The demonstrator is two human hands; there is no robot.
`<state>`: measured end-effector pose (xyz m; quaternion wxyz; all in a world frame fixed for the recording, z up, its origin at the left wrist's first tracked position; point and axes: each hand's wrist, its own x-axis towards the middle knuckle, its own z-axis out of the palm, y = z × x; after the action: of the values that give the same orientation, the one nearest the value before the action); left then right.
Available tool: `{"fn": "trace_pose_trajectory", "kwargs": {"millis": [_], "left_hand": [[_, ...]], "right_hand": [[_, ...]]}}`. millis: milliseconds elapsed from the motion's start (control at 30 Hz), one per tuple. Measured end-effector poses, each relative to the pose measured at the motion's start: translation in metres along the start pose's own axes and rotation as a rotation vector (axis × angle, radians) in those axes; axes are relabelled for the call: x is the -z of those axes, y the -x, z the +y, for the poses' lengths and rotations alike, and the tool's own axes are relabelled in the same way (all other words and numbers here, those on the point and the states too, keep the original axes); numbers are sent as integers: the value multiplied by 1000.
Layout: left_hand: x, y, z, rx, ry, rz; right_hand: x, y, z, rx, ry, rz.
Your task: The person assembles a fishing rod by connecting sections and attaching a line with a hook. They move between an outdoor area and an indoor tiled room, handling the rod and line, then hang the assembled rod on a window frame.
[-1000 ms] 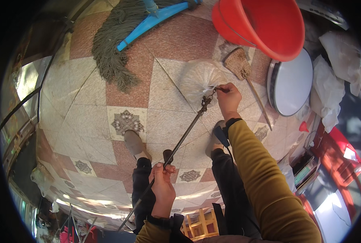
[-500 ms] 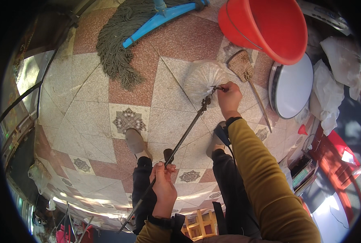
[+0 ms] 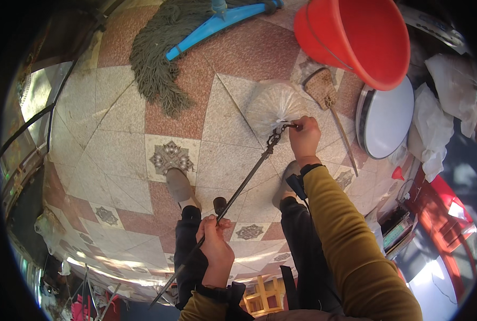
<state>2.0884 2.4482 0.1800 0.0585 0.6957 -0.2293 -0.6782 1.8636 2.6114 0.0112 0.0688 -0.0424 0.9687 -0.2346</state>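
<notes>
A long dark steelyard rod [image 3: 247,176] slants across the middle of the view, with metal fittings and a short chain [image 3: 273,140] at its far end. My left hand [image 3: 217,249] is closed round the rod's near part, thumb on top. Beside that hand is a dark cylindrical weight [image 3: 220,204]. My right hand [image 3: 305,138] pinches a dark metal hook [image 3: 292,126] joined to the chain. Just beyond it, a clear plastic bag [image 3: 274,104] with pale contents sits on the floor, its gathered top close to the hook. Whether the hook is through the bag is unclear.
A grey mop [image 3: 158,80] with a blue head lies far left. At the far right are a red bucket [image 3: 329,37], a round white-topped object [image 3: 388,120], a flat brown paddle [image 3: 320,88] with a stick handle, and plastic bags [image 3: 431,125]. My feet flank the rod.
My right hand and the hook have come slightly nearer to me, and more of the chain shows beside the bag's top. My left hand stays on the rod.
</notes>
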Motion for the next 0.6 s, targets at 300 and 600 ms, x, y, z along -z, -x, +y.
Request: {"fn": "trace_pose_trajectory", "kwargs": {"millis": [300,600], "left_hand": [[-1,-2,2,18,1,7],[2,-2,4,18,-18,13]], "right_hand": [[-5,-5,1,78,-6,-53],[-10,-6,-1,289,97,-57]]}}
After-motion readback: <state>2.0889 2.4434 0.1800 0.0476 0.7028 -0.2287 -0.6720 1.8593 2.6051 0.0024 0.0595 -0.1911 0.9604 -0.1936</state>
